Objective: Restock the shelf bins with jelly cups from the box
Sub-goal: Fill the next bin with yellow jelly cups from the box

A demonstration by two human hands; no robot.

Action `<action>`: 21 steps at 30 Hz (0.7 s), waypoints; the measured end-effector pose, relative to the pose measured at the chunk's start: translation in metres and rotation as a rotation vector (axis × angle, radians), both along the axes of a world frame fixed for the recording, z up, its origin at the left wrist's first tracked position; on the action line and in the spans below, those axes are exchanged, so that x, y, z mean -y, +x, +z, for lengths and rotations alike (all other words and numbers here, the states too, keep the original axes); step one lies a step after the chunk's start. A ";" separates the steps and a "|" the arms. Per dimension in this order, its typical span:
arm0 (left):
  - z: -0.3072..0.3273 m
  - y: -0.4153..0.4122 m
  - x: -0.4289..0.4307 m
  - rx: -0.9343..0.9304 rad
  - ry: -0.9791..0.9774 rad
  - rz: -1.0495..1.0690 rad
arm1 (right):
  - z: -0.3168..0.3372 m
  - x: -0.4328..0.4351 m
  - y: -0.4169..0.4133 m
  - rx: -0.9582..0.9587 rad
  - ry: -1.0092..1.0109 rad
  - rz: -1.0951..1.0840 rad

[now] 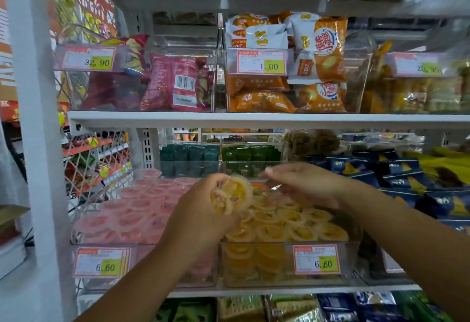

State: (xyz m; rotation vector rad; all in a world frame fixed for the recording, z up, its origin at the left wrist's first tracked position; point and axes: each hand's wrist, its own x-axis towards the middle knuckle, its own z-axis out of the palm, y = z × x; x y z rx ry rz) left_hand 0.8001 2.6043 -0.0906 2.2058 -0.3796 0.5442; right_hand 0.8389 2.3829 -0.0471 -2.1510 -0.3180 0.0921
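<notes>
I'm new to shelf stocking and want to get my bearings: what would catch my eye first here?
The left hand holding a few yellow jelly cups stands out, above the clear plastic bin of yellow jelly cups. The right hand hovers open just beyond. Left of that lies the clear bin of pink jelly cups, and both bins carry 6.60 price tags.

Beside the pink cups (142, 209) lie yellow-orange cups (292, 222) (some paler, near white at the rim). Their tags (316, 259) are red-edged white with a yellow-green patch. Above the pink cups, pink-red packets (175, 80); to the right of those, orange-and-white bags (318, 49).
</notes>
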 end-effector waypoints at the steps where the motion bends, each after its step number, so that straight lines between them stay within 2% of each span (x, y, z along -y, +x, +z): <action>1: 0.001 0.000 0.004 0.010 0.008 -0.010 | 0.008 -0.010 -0.014 -0.068 0.091 0.103; 2: 0.002 0.000 0.007 0.021 0.011 -0.024 | 0.011 -0.017 -0.022 -0.038 0.073 0.191; 4: 0.002 0.001 0.013 0.035 0.007 -0.039 | 0.010 -0.032 -0.028 0.075 0.043 0.202; 7: 0.000 0.002 0.012 0.027 -0.052 -0.038 | 0.008 -0.028 -0.011 0.235 -0.034 0.005; 10: -0.003 0.004 0.003 0.000 -0.043 -0.062 | 0.019 0.010 0.019 0.323 -0.319 -0.149; 14: -0.009 0.008 -0.008 -0.078 -0.128 -0.124 | 0.017 0.053 0.047 0.168 -0.703 -0.165; 21: -0.013 0.009 -0.010 -0.033 -0.157 -0.142 | -0.002 0.051 0.064 0.116 -1.045 -0.107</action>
